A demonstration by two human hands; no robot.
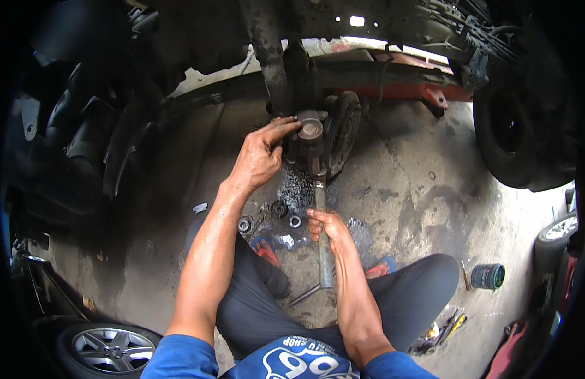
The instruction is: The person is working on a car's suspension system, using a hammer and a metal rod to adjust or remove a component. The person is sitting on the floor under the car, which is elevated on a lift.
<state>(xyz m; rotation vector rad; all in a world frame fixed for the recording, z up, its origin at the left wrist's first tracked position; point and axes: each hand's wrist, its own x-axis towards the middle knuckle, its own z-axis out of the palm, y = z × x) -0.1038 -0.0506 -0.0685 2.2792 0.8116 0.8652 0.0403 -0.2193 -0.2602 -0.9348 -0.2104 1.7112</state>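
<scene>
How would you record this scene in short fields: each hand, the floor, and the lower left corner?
Left hand: fingertips at left edge of round metal part
Right hand: closed grip around long metal pipe
Floor: metal ring left of the right hand; dark can and yellow-handled tool farther right
Lower left: wheel with silver spokes

Left hand point(262, 155) extended forward, right hand point(328, 226) clenched.
</scene>
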